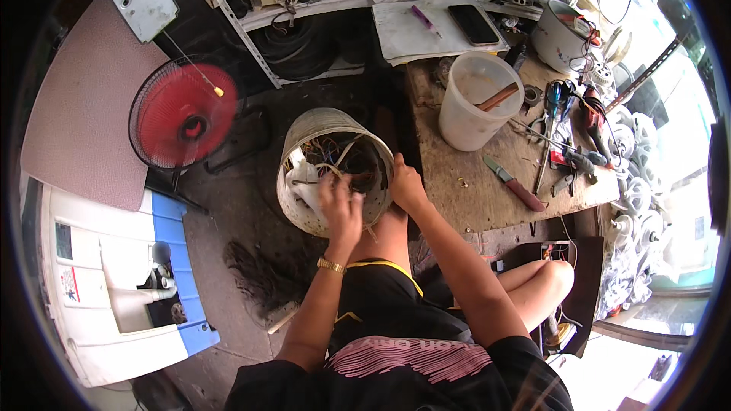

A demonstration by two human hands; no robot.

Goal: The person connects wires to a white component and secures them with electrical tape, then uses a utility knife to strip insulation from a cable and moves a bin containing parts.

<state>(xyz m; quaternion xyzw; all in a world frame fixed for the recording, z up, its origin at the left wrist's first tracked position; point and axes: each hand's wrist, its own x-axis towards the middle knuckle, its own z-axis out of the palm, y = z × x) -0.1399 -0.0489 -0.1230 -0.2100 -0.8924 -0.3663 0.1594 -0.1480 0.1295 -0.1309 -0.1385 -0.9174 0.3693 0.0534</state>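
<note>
- I see a worn, dirty metal bucket [335, 170] tipped on its side and resting on my left knee, its open mouth turned up toward me, full of tangled coloured wires and a crumpled white scrap.
- My left hand [341, 204] reaches over the near rim into the bucket, its fingers curled down among the wires; I cannot tell exactly what they pinch.
- A gold wristwatch [330, 265] sits on that left wrist.
- My right hand [405, 186] is wrapped over the bucket's right rim, fingers folded around the edge and gripping it.
- Just to the right of the bucket stands the wooden counter [472, 202], stained and scuffed.
- On the counter a translucent white plastic tub [474, 103] stands upright with a brown stick leaning inside it.
- A red-handled knife [514, 183] lies on the counter near its front edge, well apart from my right hand.
- Pliers and other hand tools [567, 133] lie in a heap toward the counter's right side.
- A dark phone [473, 24] rests on a white board at the far end.
- To the left, on the floor, a red fan [183, 116] in a wire guard stands near a white and blue appliance [114, 281].
</note>
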